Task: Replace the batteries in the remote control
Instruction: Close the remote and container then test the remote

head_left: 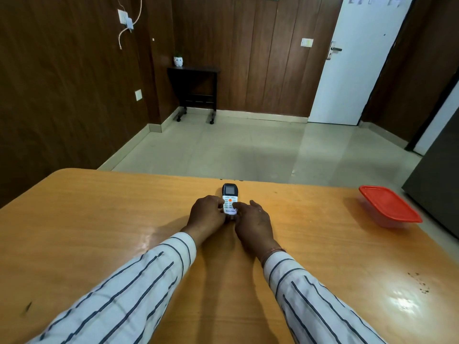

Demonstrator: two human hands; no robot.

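Near the middle of the bench's (99, 219) far edge, the remote control (230, 198) lies face up. The left hand (207, 214) grips its near end; the right hand (252, 223) touches it with fingers loosely spread. A red-lidded container (388, 206), contents indiscernible, sits by the right edge.

Red-lid tub (390, 206) on table (99, 219) far-R edge.
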